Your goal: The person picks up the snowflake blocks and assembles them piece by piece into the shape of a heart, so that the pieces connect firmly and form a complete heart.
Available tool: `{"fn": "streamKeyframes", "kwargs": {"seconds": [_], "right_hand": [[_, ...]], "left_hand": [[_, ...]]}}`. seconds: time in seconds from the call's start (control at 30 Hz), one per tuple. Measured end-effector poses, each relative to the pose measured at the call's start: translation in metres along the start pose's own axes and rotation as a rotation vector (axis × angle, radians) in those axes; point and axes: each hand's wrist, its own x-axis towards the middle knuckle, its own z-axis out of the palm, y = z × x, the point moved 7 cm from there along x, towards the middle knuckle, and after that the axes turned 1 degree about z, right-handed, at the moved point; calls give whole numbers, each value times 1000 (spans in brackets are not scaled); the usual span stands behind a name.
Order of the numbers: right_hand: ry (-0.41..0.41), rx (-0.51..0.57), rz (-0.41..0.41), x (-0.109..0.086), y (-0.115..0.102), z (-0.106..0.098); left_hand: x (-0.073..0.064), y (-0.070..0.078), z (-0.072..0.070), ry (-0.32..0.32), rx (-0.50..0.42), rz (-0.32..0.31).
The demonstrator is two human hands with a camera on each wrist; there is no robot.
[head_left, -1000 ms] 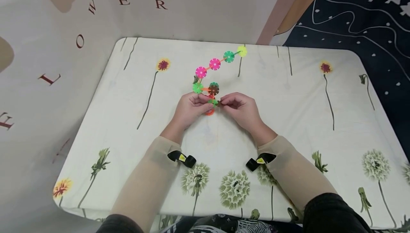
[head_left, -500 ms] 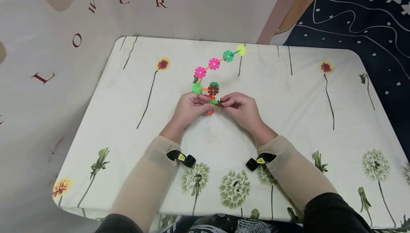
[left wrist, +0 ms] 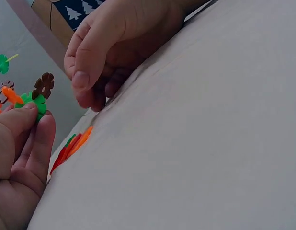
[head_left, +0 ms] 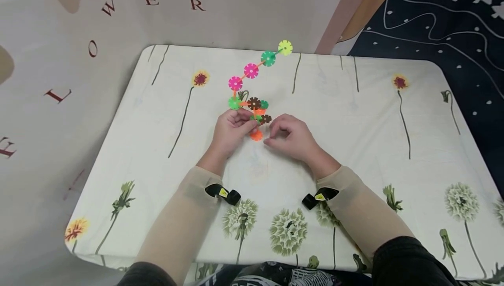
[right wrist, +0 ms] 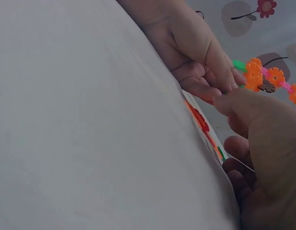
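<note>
My left hand point(head_left: 232, 130) pinches a green snowflake disc point(left wrist: 37, 102) between thumb and fingers. It belongs to a chain of slotted plastic snowflake discs. A brown disc point(head_left: 266, 119) is slotted into the green one. From there the chain runs through another brown disc point(head_left: 253, 103), a light green disc point(head_left: 234, 102) and two pink discs point(head_left: 250, 70) to a yellow disc point(head_left: 285, 47) at its far end. Just right of the chain, my right hand point(head_left: 291, 137) has loosely bent fingers and holds nothing.
Several loose discs point(left wrist: 71, 147) in orange, red and green lie on the table beyond the hands, partly covered in the head view. The white cloth point(head_left: 354, 216) has printed flowers. A light wall point(head_left: 252, 19) with letters rises behind the table.
My right hand has let go of the brown disc and drawn slightly down and away. The chain in my left hand has shifted left and up, and more loose discs show.
</note>
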Motion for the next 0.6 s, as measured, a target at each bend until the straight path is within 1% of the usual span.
{"fn": "streamKeyframes", "kwargs": {"seconds": [0.1,0.17,0.27,0.33,0.43,0.6], "right_hand": [[-132,-103,-105,-1,-5,9],[-210,-161,-157,-3,-8,13],[-284,-232,-186,-5,-9,18],[-302,-258,-190,-5,-9,19],[-295,-269,-198,-4,-10,18],[-243,-205,-215,-4,-12,16]], "left_hand": [[0,0,-1,19,-18,-5],[-1,1,-1,25,-17,-3],[-1,2,-1,30,-17,0],[-1,2,0,32,-16,1],[0,3,0,32,-10,-1],[-1,1,0,24,-15,-3]]}}
